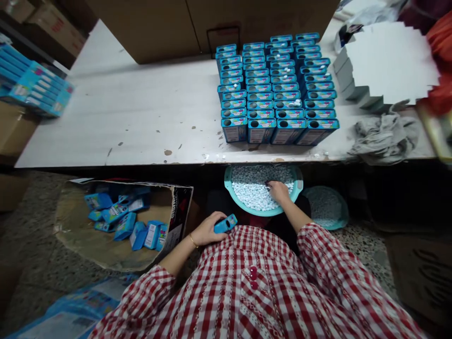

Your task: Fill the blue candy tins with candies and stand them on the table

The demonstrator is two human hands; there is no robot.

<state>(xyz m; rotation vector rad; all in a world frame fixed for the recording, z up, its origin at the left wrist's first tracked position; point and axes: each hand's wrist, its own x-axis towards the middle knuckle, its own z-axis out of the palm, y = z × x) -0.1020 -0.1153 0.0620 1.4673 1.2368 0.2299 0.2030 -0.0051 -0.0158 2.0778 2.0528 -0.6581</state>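
My left hand (207,229) is closed round a small blue box (226,223), held low against my red-checked shirt. My right hand (278,190) reaches down into a teal basin (229,187) full of small white pellets (250,190); its fingers are curled among them, and what they hold is hidden. Above, on the white table (141,113), stand several rows of the same blue boxes (278,89), each with a round hole on top; a few have white pellets lying on them.
An open cardboard carton (176,207) on the floor at left holds several loose blue boxes. A second teal basin (326,207) sits right of the first. A grey rag (383,136) and stacked white cardboard (388,61) lie at the table's right. Large brown cartons stand behind.
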